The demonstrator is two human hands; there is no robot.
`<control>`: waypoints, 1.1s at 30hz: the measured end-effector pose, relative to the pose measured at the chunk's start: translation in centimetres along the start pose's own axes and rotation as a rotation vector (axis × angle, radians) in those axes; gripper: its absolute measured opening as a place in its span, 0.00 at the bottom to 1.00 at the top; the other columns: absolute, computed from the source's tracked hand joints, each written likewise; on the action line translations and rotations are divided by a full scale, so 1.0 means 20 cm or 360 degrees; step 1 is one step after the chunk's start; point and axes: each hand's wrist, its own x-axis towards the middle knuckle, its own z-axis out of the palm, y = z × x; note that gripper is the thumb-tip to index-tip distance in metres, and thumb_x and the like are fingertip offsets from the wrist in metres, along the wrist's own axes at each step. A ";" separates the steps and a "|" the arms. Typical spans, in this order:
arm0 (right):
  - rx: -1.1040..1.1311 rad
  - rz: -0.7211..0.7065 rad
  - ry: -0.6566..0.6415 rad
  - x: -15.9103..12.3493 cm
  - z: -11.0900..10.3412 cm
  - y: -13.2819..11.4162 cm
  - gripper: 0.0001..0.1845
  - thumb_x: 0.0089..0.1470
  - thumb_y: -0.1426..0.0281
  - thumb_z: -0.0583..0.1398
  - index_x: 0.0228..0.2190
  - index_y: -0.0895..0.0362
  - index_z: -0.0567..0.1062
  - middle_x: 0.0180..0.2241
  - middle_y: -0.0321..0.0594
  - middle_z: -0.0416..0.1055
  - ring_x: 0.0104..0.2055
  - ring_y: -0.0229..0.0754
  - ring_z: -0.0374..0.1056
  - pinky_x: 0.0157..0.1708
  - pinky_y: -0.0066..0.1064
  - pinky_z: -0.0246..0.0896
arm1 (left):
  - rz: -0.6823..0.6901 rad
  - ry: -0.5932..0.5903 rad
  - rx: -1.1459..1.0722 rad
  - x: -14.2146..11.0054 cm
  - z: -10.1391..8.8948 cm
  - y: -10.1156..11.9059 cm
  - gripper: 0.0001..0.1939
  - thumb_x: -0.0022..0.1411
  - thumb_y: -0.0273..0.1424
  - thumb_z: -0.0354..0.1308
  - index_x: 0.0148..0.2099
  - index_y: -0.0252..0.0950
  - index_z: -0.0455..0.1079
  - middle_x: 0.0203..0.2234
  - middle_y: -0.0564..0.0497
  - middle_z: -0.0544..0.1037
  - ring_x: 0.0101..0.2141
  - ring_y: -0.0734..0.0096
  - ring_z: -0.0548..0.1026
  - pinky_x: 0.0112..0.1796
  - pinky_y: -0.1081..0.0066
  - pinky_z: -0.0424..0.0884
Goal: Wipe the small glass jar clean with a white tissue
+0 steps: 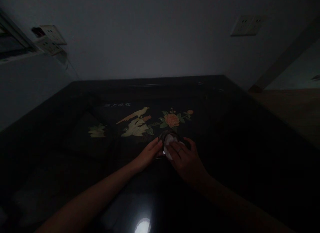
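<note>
Although the light is poor, the glossy black worktop [237,156] is found to fill most of the view, its far edge running along a pale wall [150,42]. Brownish floor [295,109] shows at the right. Decoration on the surface comprises a long-tailed bird [136,115] on a pale rock and, to its right, a pinkish flower [172,120] with green leaves. Socket plates are noted on the wall at the left [52,34] and right [248,25].

Both hands are near the worktop's middle, just on the near side of the flower. The left hand [147,155] grips the side of a dark round object [162,137] (material too dim to establish). The right hand [185,161], fingers bent and bunched, presses a crumpled white cloth [169,140] (possibly tissue) against that object, at its opening or face; which, I cannot tell.
</note>
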 end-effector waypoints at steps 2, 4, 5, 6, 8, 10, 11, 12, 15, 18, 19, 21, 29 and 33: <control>0.0130 0.0061 0.0007 0.00 0.00 0.00 0.12 0.60 0.74 0.53 0.43 0.61 0.73 0.42 0.48 0.77 0.43 0.47 0.71 0.51 0.48 0.51 | -0.0015 0.0019 0.0020 -0.01 0.00 0.01 0.25 0.59 0.42 0.59 0.56 0.37 0.67 0.49 0.43 0.74 0.46 0.61 0.73 0.40 0.70 0.69; 0.0307 0.0141 -0.0018 0.00 -0.01 0.00 0.12 0.61 0.74 0.52 0.44 0.60 0.72 0.42 0.46 0.77 0.43 0.45 0.72 0.50 0.46 0.52 | -0.0021 0.0037 0.0034 -0.01 0.00 0.02 0.25 0.58 0.42 0.60 0.55 0.37 0.67 0.49 0.43 0.74 0.47 0.60 0.73 0.41 0.69 0.70; 0.0393 0.0175 -0.0037 0.00 -0.01 -0.01 0.13 0.61 0.74 0.51 0.44 0.59 0.72 0.43 0.46 0.77 0.43 0.45 0.72 0.49 0.45 0.53 | -0.0020 0.0034 0.0031 -0.01 0.00 0.02 0.25 0.58 0.42 0.60 0.55 0.37 0.67 0.49 0.43 0.74 0.47 0.59 0.73 0.42 0.67 0.70; 0.0465 0.0205 -0.0054 -0.01 -0.02 -0.01 0.13 0.62 0.74 0.50 0.45 0.58 0.71 0.44 0.46 0.76 0.44 0.44 0.71 0.49 0.45 0.53 | -0.0018 0.0025 0.0024 -0.01 0.00 0.03 0.25 0.58 0.43 0.60 0.54 0.38 0.67 0.49 0.43 0.74 0.47 0.59 0.73 0.43 0.66 0.69; 0.0562 0.0258 -0.0075 -0.01 -0.02 -0.02 0.15 0.63 0.73 0.49 0.48 0.58 0.69 0.45 0.47 0.76 0.46 0.45 0.71 0.49 0.45 0.55 | -0.0018 0.0003 0.0006 -0.01 0.00 0.03 0.24 0.57 0.43 0.60 0.54 0.38 0.68 0.48 0.43 0.75 0.47 0.58 0.73 0.46 0.63 0.69; 0.0608 0.0276 -0.0087 -0.02 -0.01 -0.02 0.17 0.63 0.72 0.48 0.51 0.59 0.67 0.46 0.49 0.75 0.48 0.46 0.70 0.51 0.47 0.56 | -0.0019 -0.0001 -0.0005 -0.01 0.00 0.03 0.24 0.56 0.43 0.61 0.53 0.38 0.68 0.48 0.44 0.75 0.48 0.58 0.72 0.47 0.62 0.68; 0.0617 0.0265 -0.0085 -0.03 0.00 -0.02 0.18 0.63 0.72 0.47 0.52 0.60 0.66 0.47 0.51 0.74 0.49 0.46 0.70 0.52 0.48 0.55 | -0.0019 0.0011 -0.0008 -0.01 0.00 0.03 0.25 0.56 0.43 0.61 0.53 0.38 0.68 0.49 0.44 0.74 0.48 0.58 0.72 0.47 0.62 0.68; 0.0611 0.0240 -0.0080 -0.03 0.01 -0.02 0.18 0.63 0.72 0.47 0.53 0.61 0.65 0.47 0.52 0.74 0.50 0.47 0.69 0.54 0.50 0.54 | -0.0020 0.0025 -0.0012 -0.01 0.00 0.03 0.25 0.56 0.43 0.62 0.53 0.38 0.68 0.49 0.44 0.74 0.48 0.57 0.72 0.48 0.61 0.68; 0.0488 0.0128 -0.0075 -0.04 0.04 -0.02 0.19 0.64 0.72 0.47 0.53 0.63 0.64 0.50 0.54 0.72 0.55 0.48 0.66 0.58 0.56 0.47 | -0.0048 0.0038 0.0015 -0.02 0.00 0.04 0.27 0.55 0.44 0.62 0.54 0.39 0.68 0.50 0.43 0.73 0.49 0.56 0.71 0.49 0.61 0.67; 0.0271 0.0009 -0.0102 -0.03 0.05 -0.01 0.21 0.62 0.71 0.50 0.55 0.62 0.63 0.53 0.52 0.70 0.58 0.50 0.62 0.60 0.61 0.41 | -0.0035 0.0019 0.0139 -0.02 0.01 0.04 0.27 0.57 0.44 0.60 0.56 0.40 0.67 0.50 0.44 0.74 0.50 0.57 0.71 0.50 0.61 0.66; 0.0205 -0.0021 -0.0104 -0.02 0.05 -0.01 0.21 0.62 0.71 0.51 0.56 0.62 0.63 0.53 0.52 0.69 0.59 0.51 0.61 0.60 0.62 0.40 | -0.0009 0.0013 0.0194 -0.03 0.01 0.04 0.27 0.58 0.44 0.59 0.57 0.39 0.66 0.50 0.44 0.74 0.50 0.57 0.71 0.51 0.62 0.65; 0.0090 -0.0045 -0.0093 -0.02 0.05 0.00 0.22 0.61 0.70 0.53 0.55 0.62 0.65 0.53 0.52 0.69 0.58 0.52 0.61 0.60 0.63 0.40 | 0.0049 0.0007 0.0282 -0.03 0.01 0.05 0.25 0.59 0.42 0.59 0.56 0.38 0.67 0.51 0.45 0.73 0.52 0.58 0.69 0.53 0.64 0.63; -0.0076 0.0057 -0.0077 0.00 0.04 0.00 0.21 0.61 0.71 0.54 0.54 0.61 0.67 0.55 0.53 0.68 0.54 0.52 0.65 0.59 0.59 0.49 | 0.0202 0.0083 0.0442 -0.02 -0.01 0.02 0.22 0.59 0.39 0.59 0.54 0.39 0.69 0.53 0.49 0.72 0.57 0.60 0.63 0.58 0.66 0.54; -0.0079 0.0075 -0.0062 0.00 0.04 0.00 0.20 0.61 0.71 0.54 0.53 0.62 0.67 0.54 0.53 0.69 0.53 0.51 0.67 0.57 0.54 0.53 | 0.0216 0.0099 0.0470 -0.02 0.00 0.02 0.23 0.59 0.41 0.58 0.55 0.39 0.68 0.52 0.48 0.73 0.55 0.59 0.66 0.57 0.64 0.56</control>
